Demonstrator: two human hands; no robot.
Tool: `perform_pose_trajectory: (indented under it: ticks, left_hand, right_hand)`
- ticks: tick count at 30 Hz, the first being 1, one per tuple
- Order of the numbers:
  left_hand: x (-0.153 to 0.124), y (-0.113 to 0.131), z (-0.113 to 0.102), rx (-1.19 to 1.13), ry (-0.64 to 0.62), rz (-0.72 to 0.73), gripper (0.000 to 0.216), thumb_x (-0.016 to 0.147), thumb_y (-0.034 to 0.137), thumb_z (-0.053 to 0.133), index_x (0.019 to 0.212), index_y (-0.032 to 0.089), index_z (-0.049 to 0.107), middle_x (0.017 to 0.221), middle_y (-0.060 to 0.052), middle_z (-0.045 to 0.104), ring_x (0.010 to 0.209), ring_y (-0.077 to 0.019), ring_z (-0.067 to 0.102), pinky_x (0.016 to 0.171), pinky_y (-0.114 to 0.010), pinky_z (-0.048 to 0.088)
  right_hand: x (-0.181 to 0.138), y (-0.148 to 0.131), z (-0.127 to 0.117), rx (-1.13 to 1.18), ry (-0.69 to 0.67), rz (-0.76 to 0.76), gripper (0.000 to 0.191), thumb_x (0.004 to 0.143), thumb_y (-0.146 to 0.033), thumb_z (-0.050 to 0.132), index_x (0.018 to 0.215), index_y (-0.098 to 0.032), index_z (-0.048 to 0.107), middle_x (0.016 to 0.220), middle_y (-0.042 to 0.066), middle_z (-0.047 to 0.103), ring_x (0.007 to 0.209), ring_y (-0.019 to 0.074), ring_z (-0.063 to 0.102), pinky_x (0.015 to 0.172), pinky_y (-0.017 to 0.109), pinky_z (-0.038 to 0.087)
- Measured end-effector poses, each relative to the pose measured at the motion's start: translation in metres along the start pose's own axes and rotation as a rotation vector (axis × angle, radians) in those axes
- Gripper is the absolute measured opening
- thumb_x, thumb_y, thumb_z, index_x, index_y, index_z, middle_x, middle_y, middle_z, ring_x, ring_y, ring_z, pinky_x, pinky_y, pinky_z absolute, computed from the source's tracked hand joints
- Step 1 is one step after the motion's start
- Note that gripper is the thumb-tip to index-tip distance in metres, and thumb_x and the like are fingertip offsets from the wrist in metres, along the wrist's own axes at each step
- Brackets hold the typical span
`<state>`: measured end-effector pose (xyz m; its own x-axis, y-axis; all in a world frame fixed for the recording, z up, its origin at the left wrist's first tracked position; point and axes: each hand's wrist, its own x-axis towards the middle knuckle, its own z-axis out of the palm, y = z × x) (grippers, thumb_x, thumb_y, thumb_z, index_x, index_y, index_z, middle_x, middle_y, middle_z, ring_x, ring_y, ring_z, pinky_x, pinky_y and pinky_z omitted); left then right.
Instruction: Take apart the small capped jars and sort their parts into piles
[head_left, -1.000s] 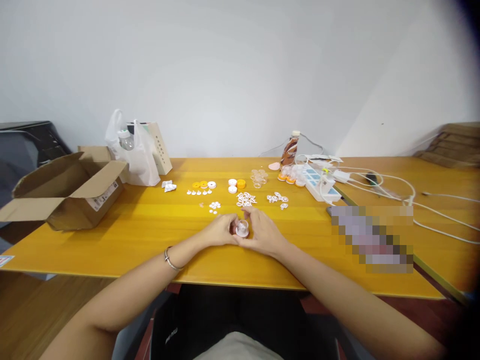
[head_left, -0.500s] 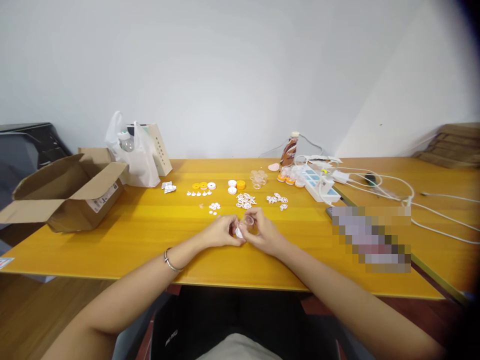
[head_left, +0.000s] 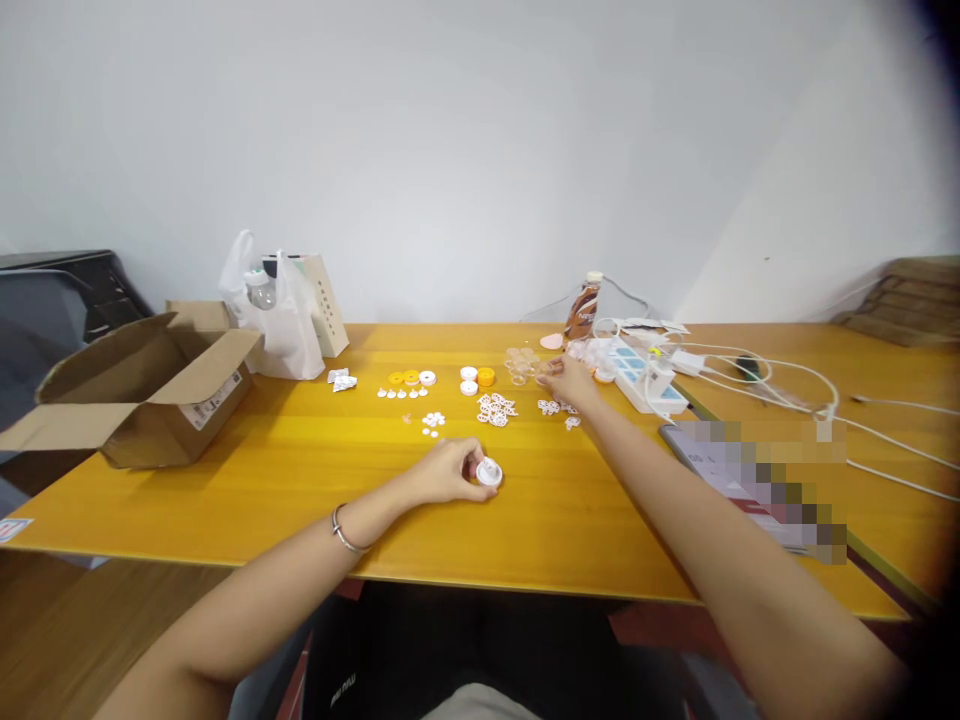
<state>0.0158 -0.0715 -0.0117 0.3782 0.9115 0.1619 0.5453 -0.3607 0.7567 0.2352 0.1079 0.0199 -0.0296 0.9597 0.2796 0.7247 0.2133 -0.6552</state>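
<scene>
Head view: a yellow surface [head_left: 300,480] carries an open cardboard box [head_left: 142,390] at its left end and a power strip [head_left: 637,375] far right, set aside from the middle. In a row, small parts [head_left: 495,408] lie sorted by kind, seemingly for easy reach. The right hand [head_left: 568,380] stretches beside the clear cups [head_left: 517,365]; whether it grips anything cannot be told. The left hand [head_left: 448,470] pinches a white cap [head_left: 489,471], steadying it upon the surface nearer the front edge.

A yellow wooden desk [head_left: 225,480] is recorded. An open cardboard box [head_left: 142,395] and a plastic bag [head_left: 281,325] are noted at left. Small caps [head_left: 409,378], white rings [head_left: 495,408], clear cups [head_left: 517,365] and a white part [head_left: 488,471] are noted centrally. A bottle [head_left: 583,308], power strip [head_left: 637,368] and cables [head_left: 787,380] are noted at right.
</scene>
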Motion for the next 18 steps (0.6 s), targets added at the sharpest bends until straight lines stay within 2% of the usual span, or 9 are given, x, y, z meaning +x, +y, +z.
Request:
perform_pose_trajectory:
  ticks: [4, 7, 10, 12, 14, 16, 18]
  left_hand:
    - [-0.001, 0.001, -0.001, 0.013, 0.005, 0.014, 0.032, 0.061, 0.035, 0.069, 0.074, 0.016, 0.046, 0.068, 0.003, 0.054, 0.059, -0.0076, 0.046, 0.053, -0.018, 0.034]
    - [0.0, 0.002, -0.001, 0.015, 0.005, 0.005, 0.032, 0.061, 0.034, 0.069, 0.074, 0.016, 0.046, 0.068, 0.003, 0.055, 0.06, -0.0078, 0.046, 0.053, -0.018, 0.034]
    - [0.0, 0.002, -0.001, 0.002, -0.006, -0.003, 0.032, 0.061, 0.034, 0.069, 0.074, 0.016, 0.046, 0.068, 0.003, 0.055, 0.059, -0.0077, 0.046, 0.053, -0.018, 0.034]
    - [0.0, 0.002, -0.002, -0.008, -0.009, 0.004, 0.033, 0.061, 0.035, 0.069, 0.075, 0.016, 0.046, 0.069, 0.003, 0.055, 0.059, -0.0076, 0.046, 0.053, -0.018, 0.034]
    - [0.0, 0.001, -0.002, -0.021, -0.009, 0.012, 0.034, 0.061, 0.036, 0.07, 0.075, 0.016, 0.046, 0.068, 0.003, 0.054, 0.059, -0.0074, 0.045, 0.053, -0.018, 0.033]
    - [0.001, 0.001, -0.003, -0.026, -0.018, 0.015, 0.036, 0.06, 0.039, 0.07, 0.076, 0.016, 0.047, 0.066, 0.004, 0.053, 0.058, -0.0072, 0.044, 0.052, -0.018, 0.033]
    - [0.001, 0.002, -0.004, -0.018, -0.027, 0.019, 0.038, 0.059, 0.04, 0.071, 0.075, 0.015, 0.047, 0.064, 0.005, 0.05, 0.057, -0.007, 0.043, 0.051, -0.018, 0.031]
  right_hand:
    - [0.007, 0.002, 0.016, -0.005, -0.016, 0.016, 0.036, 0.066, -0.022, 0.066, 0.097, -0.012, 0.051, 0.082, 0.006, 0.061, 0.074, 0.0174, 0.057, 0.07, 0.03, 0.042]
    - [0.009, 0.002, 0.018, 0.007, -0.012, 0.018, 0.043, 0.066, -0.024, 0.067, 0.102, -0.011, 0.048, 0.083, 0.007, 0.06, 0.073, 0.0173, 0.056, 0.069, 0.03, 0.041]
    - [-0.001, -0.005, 0.011, 0.067, 0.038, -0.07, 0.048, 0.068, -0.031, 0.064, 0.106, -0.01, 0.045, 0.096, 0.013, 0.056, 0.079, 0.0188, 0.053, 0.071, 0.032, 0.04]
    - [-0.022, -0.013, 0.006, 0.118, 0.042, -0.162, 0.043, 0.075, -0.036, 0.056, 0.107, -0.011, 0.044, 0.104, 0.015, 0.053, 0.082, 0.0181, 0.051, 0.072, 0.032, 0.04]
    - [-0.055, -0.023, 0.004, 0.154, -0.028, -0.243, 0.032, 0.081, -0.037, 0.048, 0.103, -0.013, 0.047, 0.097, 0.011, 0.056, 0.079, 0.0156, 0.052, 0.07, 0.029, 0.041]
    - [-0.092, -0.031, 0.004, 0.181, -0.166, -0.338, 0.024, 0.08, -0.037, 0.051, 0.092, -0.017, 0.053, 0.084, 0.004, 0.059, 0.072, 0.0135, 0.053, 0.067, 0.026, 0.043]
    - [-0.126, -0.037, 0.005, 0.248, -0.41, -0.447, 0.027, 0.078, -0.04, 0.055, 0.094, -0.018, 0.054, 0.077, 0.001, 0.059, 0.066, 0.0125, 0.052, 0.061, 0.025, 0.044]
